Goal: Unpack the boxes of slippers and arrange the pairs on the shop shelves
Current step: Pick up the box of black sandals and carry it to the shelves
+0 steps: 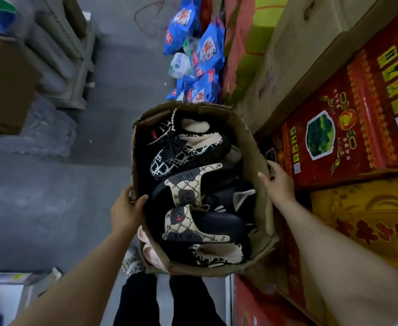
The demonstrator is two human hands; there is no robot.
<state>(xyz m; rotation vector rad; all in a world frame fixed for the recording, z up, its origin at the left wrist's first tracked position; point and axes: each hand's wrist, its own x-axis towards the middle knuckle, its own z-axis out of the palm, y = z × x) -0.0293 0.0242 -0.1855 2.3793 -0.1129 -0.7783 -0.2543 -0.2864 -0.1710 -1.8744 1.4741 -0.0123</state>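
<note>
Left grip (126,209) curls over the near-left rim of the cardboard box (252,147), thumb inside, while the right grip (279,184) presses spread fingers on its outer right wall, likely steadying the box so the slippers (188,194) inside stay put.

We're in a shop stockroom. Stacked red cartons (348,128), blue goods bags (200,48) crowd the grey floor (52,196).
</note>
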